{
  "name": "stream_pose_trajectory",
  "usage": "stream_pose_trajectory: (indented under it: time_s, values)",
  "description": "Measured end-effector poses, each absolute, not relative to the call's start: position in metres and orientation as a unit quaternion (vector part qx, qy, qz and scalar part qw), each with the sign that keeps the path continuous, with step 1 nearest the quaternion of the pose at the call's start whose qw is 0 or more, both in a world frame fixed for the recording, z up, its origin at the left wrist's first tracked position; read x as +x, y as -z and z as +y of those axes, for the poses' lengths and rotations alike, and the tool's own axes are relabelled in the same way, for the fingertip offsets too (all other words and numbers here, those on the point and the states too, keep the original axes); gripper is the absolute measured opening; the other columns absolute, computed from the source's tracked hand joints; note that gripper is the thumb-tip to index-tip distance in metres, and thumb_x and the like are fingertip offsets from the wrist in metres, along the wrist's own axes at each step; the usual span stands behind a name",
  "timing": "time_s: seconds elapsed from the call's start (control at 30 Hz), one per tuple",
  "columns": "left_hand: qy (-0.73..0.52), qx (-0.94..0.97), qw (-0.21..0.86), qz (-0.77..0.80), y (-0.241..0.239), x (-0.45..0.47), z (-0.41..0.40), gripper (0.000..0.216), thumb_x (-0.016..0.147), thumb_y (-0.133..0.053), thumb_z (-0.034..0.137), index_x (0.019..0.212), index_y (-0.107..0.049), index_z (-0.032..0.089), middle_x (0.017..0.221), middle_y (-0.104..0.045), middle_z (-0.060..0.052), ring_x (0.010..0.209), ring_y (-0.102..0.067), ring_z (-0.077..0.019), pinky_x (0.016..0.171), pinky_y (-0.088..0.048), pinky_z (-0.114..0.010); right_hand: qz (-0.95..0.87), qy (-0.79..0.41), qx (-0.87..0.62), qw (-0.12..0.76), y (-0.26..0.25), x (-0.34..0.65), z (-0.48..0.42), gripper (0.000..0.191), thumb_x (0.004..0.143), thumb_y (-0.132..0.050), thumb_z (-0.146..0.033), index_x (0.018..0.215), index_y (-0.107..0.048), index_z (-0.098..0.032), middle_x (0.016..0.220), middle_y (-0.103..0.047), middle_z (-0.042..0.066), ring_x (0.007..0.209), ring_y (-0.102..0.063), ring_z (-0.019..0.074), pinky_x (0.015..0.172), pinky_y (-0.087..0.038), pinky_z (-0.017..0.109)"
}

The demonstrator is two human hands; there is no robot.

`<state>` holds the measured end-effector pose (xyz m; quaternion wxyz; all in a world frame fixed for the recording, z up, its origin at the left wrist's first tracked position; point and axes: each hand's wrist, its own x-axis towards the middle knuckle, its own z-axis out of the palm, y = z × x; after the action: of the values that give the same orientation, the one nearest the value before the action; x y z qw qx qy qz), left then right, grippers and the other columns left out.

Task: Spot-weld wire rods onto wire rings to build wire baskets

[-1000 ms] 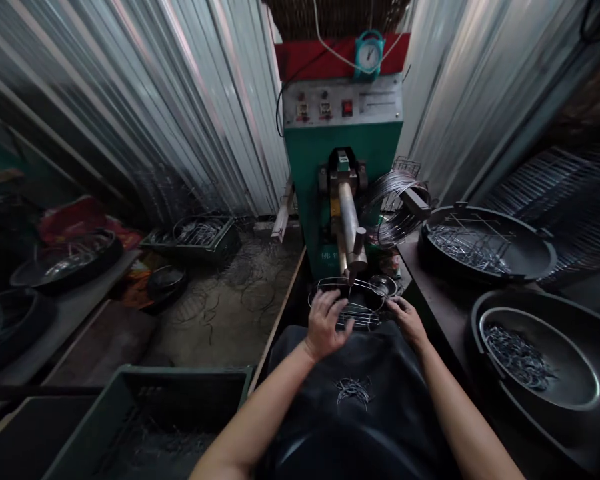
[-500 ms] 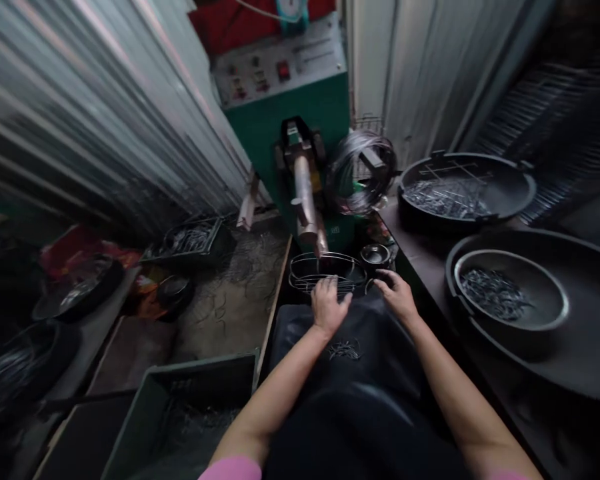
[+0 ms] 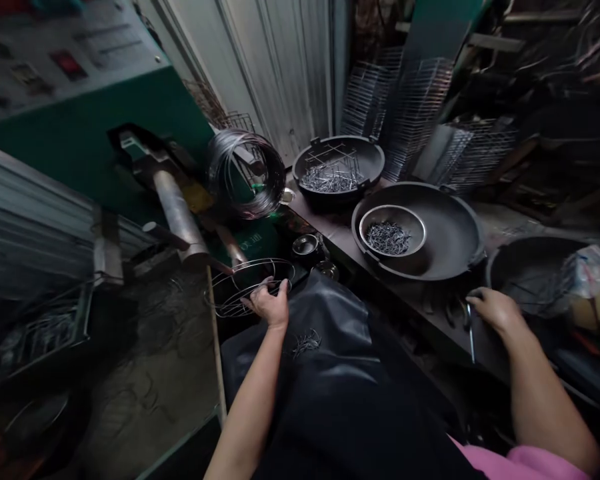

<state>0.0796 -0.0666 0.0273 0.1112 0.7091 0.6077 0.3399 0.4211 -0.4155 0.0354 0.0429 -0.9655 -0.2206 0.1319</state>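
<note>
My left hand (image 3: 269, 303) is closed on the near rim of a round wire basket (image 3: 230, 308), thumb up. The basket sits under the copper-coloured electrode arm (image 3: 233, 248) of a green machine. Off to the right, at the bench edge, my right hand (image 3: 497, 312) has its fingers closed on a slim, shiny metal rod (image 3: 471, 337) pointing down; what kind of tool it is cannot be made out. Short bent wire pieces (image 3: 307, 342) lie in a small heap on the dark apron (image 3: 330, 380) over my lap.
On the right-hand bench, a steel bowl (image 3: 420, 243) of small wire pieces sits inside a wide black pan (image 3: 443, 267). Behind it another pan (image 3: 300, 175) holds wire parts. A wire coil (image 3: 275, 180) hangs by the machine (image 3: 45, 127). Stacked wire racks (image 3: 415, 113) stand at the back.
The view has swung right. My right hand has left the basket area, moved right to the bench edge and now has a metal rod in its fingers. My left hand stays at the basket.
</note>
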Motion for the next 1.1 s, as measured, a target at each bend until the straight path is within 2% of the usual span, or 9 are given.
stream_pose_trajectory:
  time_s: [0.07, 0.17, 0.23, 0.33, 0.47, 0.63, 0.77, 0.97, 1.1]
  values:
    - [-0.351, 0.696, 0.122, 0.615, -0.027, 0.080, -0.066, 0.026, 0.073, -0.061, 0.039, 0.089, -0.063, 0.019, 0.087, -0.067, -0.006, 0.099, -0.054, -0.0261, 0.105, -0.008, -0.054, -0.225, -0.166, -0.959, 0.052, -0.019, 0.414, -0.406, 0.014, 0.073, -0.058, -0.025, 0.078, -0.069, -0.016, 0.083, -0.069, 0.013, 0.077, -0.063, 0.0256, 0.062, -0.042, 0.030]
    - [-0.351, 0.689, 0.134, 0.620, -0.030, 0.080, -0.066, 0.022, 0.072, -0.062, 0.036, 0.085, -0.063, 0.018, 0.088, -0.067, -0.007, 0.099, -0.054, -0.0259, 0.105, -0.008, -0.055, -0.193, -0.171, -0.966, 0.026, 0.001, 0.396, -0.377, 0.031, 0.077, -0.055, -0.037, 0.083, -0.069, -0.011, 0.082, -0.068, 0.018, 0.076, -0.064, 0.0272, 0.059, -0.043, 0.031]
    - [-0.337, 0.698, 0.140, 0.615, -0.034, 0.080, -0.066, 0.024, 0.072, -0.062, 0.036, 0.087, -0.063, 0.018, 0.089, -0.067, -0.007, 0.099, -0.054, -0.0270, 0.104, -0.010, -0.056, -0.168, -0.169, -0.971, 0.005, 0.011, 0.388, -0.360, 0.037, 0.075, -0.057, -0.043, 0.077, -0.070, -0.008, 0.077, -0.067, 0.022, 0.073, -0.065, 0.0285, 0.056, -0.043, 0.032]
    - [-0.317, 0.714, 0.141, 0.609, -0.040, 0.082, -0.066, 0.031, 0.071, -0.062, 0.041, 0.091, -0.063, 0.017, 0.086, -0.067, -0.007, 0.099, -0.053, -0.0290, 0.102, -0.012, -0.058, -0.156, -0.178, -0.971, 0.022, 0.019, 0.384, -0.349, 0.031, 0.068, -0.063, -0.041, 0.062, -0.068, -0.011, 0.065, -0.065, 0.020, 0.067, -0.064, 0.0287, 0.052, -0.042, 0.031]
    - [-0.330, 0.703, 0.147, 0.613, -0.041, 0.085, -0.067, 0.031, 0.072, -0.061, 0.043, 0.089, -0.063, 0.018, 0.081, -0.066, -0.007, 0.095, -0.055, -0.0276, 0.102, -0.014, -0.057, -0.128, -0.195, -0.962, 0.144, 0.016, 0.380, -0.362, 0.024, 0.063, -0.065, -0.036, 0.055, -0.062, -0.014, 0.058, -0.064, 0.014, 0.060, -0.063, 0.0275, 0.051, -0.043, 0.032]
    - [-0.372, 0.699, 0.173, 0.585, -0.036, 0.075, -0.069, 0.021, 0.073, -0.060, 0.036, 0.084, -0.061, 0.019, 0.090, -0.067, -0.007, 0.099, -0.055, -0.0260, 0.102, -0.017, -0.055, -0.200, -0.262, -0.861, 0.386, -0.008, 0.350, -0.379, 0.027, 0.058, -0.067, -0.040, 0.074, -0.065, -0.018, 0.077, -0.069, 0.007, 0.072, -0.063, 0.0231, 0.064, -0.047, 0.031]
    - [-0.407, 0.702, 0.215, 0.544, -0.031, 0.048, -0.076, 0.021, 0.073, -0.060, 0.035, 0.084, -0.061, 0.018, 0.090, -0.066, -0.007, 0.094, -0.058, -0.0221, 0.102, -0.025, -0.047, -0.201, -0.299, -0.811, 0.462, -0.035, 0.320, -0.352, 0.032, 0.055, -0.070, -0.039, 0.079, -0.061, -0.019, 0.074, -0.068, 0.005, 0.069, -0.061, 0.0219, 0.061, -0.047, 0.031]
    - [-0.479, 0.621, 0.335, 0.522, -0.020, -0.007, -0.093, 0.031, 0.072, -0.062, 0.039, 0.091, -0.061, 0.014, 0.090, -0.065, -0.008, 0.086, -0.060, -0.0178, 0.086, -0.043, -0.035, -0.308, -0.325, -0.723, 0.526, -0.064, 0.270, -0.278, 0.037, 0.055, -0.074, -0.039, 0.082, -0.056, -0.021, 0.072, -0.062, 0.001, 0.068, -0.058, 0.0175, 0.061, -0.047, 0.028]
    - [-0.533, 0.528, 0.385, 0.537, -0.024, -0.027, -0.092, 0.038, 0.072, -0.063, 0.039, 0.100, -0.060, 0.013, 0.092, -0.064, -0.009, 0.082, -0.060, -0.0155, 0.078, -0.046, -0.030, -0.288, -0.433, -0.620, 0.587, -0.069, 0.246, -0.236, 0.060, 0.060, -0.073, -0.040, 0.113, -0.047, -0.025, 0.072, -0.060, -0.003, 0.055, -0.054, 0.0125, 0.048, -0.042, 0.023]
